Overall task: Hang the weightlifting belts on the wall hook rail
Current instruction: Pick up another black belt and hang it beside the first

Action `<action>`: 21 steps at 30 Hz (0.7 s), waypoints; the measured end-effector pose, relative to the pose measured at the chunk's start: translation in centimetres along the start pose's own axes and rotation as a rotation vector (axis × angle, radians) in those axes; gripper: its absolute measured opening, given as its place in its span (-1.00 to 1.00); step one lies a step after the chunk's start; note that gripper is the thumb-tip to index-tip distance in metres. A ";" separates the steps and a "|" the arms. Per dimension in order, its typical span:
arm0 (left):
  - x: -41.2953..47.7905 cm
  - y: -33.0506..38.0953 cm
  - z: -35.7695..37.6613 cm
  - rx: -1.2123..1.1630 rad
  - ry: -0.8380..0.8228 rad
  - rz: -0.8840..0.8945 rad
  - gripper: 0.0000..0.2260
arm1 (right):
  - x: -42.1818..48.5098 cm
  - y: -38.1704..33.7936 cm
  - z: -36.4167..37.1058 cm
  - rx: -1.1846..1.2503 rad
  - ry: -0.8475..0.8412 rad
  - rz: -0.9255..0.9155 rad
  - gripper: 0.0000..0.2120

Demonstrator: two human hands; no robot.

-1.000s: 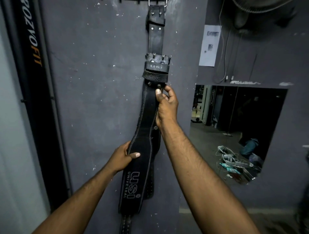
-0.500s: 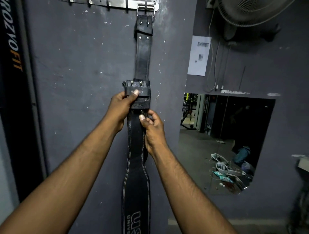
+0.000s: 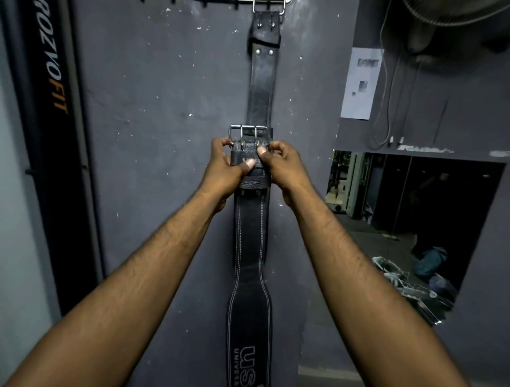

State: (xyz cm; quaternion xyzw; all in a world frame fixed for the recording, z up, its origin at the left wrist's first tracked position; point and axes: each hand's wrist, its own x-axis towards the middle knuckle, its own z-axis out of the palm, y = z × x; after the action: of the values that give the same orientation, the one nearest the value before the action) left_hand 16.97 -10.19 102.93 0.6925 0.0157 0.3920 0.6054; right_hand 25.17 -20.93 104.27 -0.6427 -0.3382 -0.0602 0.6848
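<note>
A worn black belt (image 3: 262,88) hangs flat on the grey wall from the hook rail (image 3: 269,2) at the top edge. In front of it I hold a second black belt (image 3: 249,317) with white stitching and a printed logo; it hangs down past the bottom of the frame. My left hand (image 3: 225,168) and my right hand (image 3: 278,165) both grip its upper end just under the steel double-prong buckle (image 3: 247,132), thumbs pressed on the leather. The buckle stands up against the hanging belt.
A dark vertical banner (image 3: 52,132) with orange lettering runs down the left. A paper sheet (image 3: 360,83), cables and a fan (image 3: 452,11) are at the upper right. A mirror (image 3: 414,221) low on the right reflects the gym floor and clutter.
My left hand climbed from the belt's wide middle to its buckle end. My right hand moved up beside it. The buckle has flipped upward and now stands clear above the fingers.
</note>
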 end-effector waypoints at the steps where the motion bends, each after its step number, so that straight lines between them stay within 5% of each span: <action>1: 0.6 -0.1 -0.3 0.023 0.004 0.030 -0.48 | 0.4 0.0 0.6 -0.057 0.040 -0.036 -0.81; 11: 7.5 -0.6 -3.6 0.303 0.104 0.344 -0.24 | 5.0 -0.7 6.8 -0.212 0.268 -0.328 -0.64; 21: 19.6 4.6 -4.5 0.358 0.076 0.564 -0.33 | 15.5 -6.3 8.4 -0.370 0.301 -0.556 -0.70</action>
State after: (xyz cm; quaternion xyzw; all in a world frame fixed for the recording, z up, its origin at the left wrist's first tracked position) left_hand 25.91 2.06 116.96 0.7498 -0.0854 0.5607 0.3408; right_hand 30.53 -8.73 117.47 -0.6231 -0.3789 -0.3983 0.5563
